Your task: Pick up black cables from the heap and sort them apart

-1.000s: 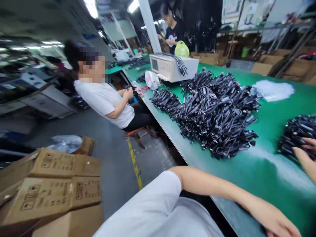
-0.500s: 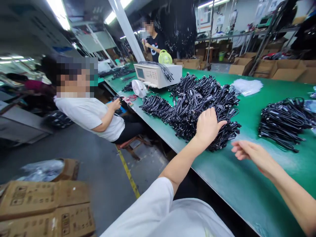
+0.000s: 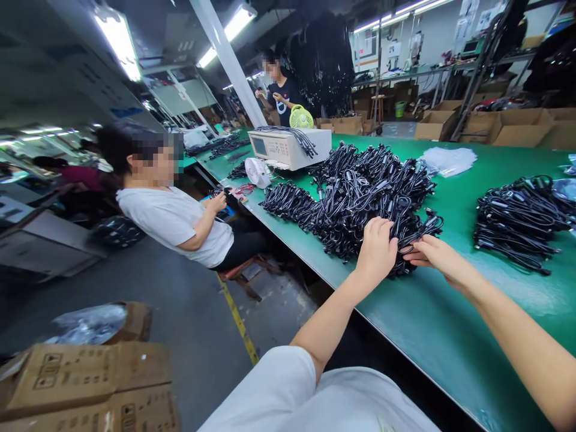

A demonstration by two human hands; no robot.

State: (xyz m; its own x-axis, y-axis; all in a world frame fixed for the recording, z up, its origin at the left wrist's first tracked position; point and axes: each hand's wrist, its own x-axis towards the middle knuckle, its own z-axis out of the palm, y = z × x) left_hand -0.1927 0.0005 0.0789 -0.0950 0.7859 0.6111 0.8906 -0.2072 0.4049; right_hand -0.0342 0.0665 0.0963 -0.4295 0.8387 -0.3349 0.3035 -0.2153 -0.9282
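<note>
A large heap of black cables point(image 3: 355, 192) with small connector ends lies on the green tabletop. At its near right edge my left hand point(image 3: 377, 251) has its fingers curled over some of the cables, the fingertips partly hidden. Facing it from the right, my right hand point(image 3: 438, 258) closes its thumb and fingers on cables at the same edge. The two hands are close together, a few cables showing between them. Farther right lies a separate stack of black cables point(image 3: 517, 222), apart from both hands.
Clear plastic bags point(image 3: 447, 161) lie behind the heap. A white instrument point(image 3: 288, 147) with cables on top and a small white fan point(image 3: 258, 173) stand farther left. A seated co-worker point(image 3: 166, 210) is along the table edge. Cardboard boxes point(image 3: 85, 378) stand on the floor at left.
My right hand has moved left from above the bare tabletop to the cables. My left hand has shifted slightly down, at the heap's near edge. The view has tilted slightly.
</note>
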